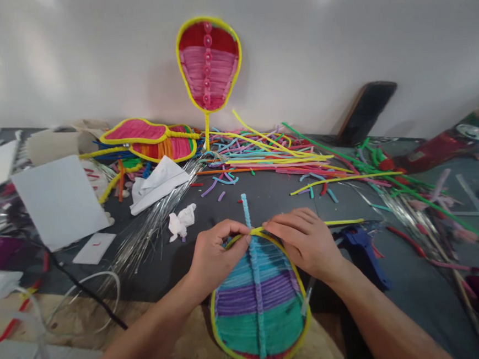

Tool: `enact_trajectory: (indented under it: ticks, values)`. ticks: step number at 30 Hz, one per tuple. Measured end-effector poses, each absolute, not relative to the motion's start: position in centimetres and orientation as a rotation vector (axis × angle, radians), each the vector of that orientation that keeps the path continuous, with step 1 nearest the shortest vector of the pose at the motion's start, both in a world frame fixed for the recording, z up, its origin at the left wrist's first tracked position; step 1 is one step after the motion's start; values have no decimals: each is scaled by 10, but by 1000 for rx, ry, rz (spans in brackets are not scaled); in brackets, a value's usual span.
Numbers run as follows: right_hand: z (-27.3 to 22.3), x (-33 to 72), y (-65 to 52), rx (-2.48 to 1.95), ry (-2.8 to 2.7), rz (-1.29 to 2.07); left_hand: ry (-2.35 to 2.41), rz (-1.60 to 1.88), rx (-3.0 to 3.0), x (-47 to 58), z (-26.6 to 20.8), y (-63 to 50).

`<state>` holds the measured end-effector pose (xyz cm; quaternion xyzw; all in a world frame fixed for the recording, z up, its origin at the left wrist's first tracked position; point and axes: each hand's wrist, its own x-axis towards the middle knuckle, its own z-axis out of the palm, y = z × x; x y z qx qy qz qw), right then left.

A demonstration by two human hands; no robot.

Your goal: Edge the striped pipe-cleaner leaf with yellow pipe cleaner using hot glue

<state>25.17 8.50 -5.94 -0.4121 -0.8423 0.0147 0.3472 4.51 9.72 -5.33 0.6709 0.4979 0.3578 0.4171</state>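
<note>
A leaf-shaped panel (239, 327) made of pipe cleaners, striped blue, purple and teal with a yellow border, is in front of me. A light-blue pipe cleaner (245, 208) runs down its middle and sticks out past the top. My left hand (216, 259) pinches the top edge between thumb and fingers, beside that stem. Just right of it, my right hand (306, 243) is closed on a yellow pipe cleaner (344, 222), pressing it along the border; its free end points right. Under my right hand lies a blue glue gun (365, 258), partly covered.
A pink-and-red panel (198, 72) stands upright against the wall. Loose pipe cleaners (279, 160) are heaped behind. Silver strands (147, 225), crumpled tissue (182, 221), white cards (61, 202) and cables (77, 283) lie left. A phone (365, 114) and a red can (440, 147) are right.
</note>
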Motion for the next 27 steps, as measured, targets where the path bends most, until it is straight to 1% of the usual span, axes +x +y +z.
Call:
enact_trajectory:
  ticks: [4, 6, 12, 19, 27]
  values:
    - [-56, 253, 80, -1073, -2198, 195, 1244, 901, 1675, 45, -54, 98]
    - [-53, 252, 78, -1096, -2204, 221, 1239, 901, 1675, 45, -54, 98]
    - [-55, 242, 74, -1148, -2181, 136, 1260, 929, 1670, 45, -55, 99]
    - [-62, 232, 70, -1139, -2042, 151, 1256, 916, 1600, 46, -52, 99]
    - [-64, 232, 70, -1154, -2036, 140, 1176, 844, 1483, 44, -48, 102]
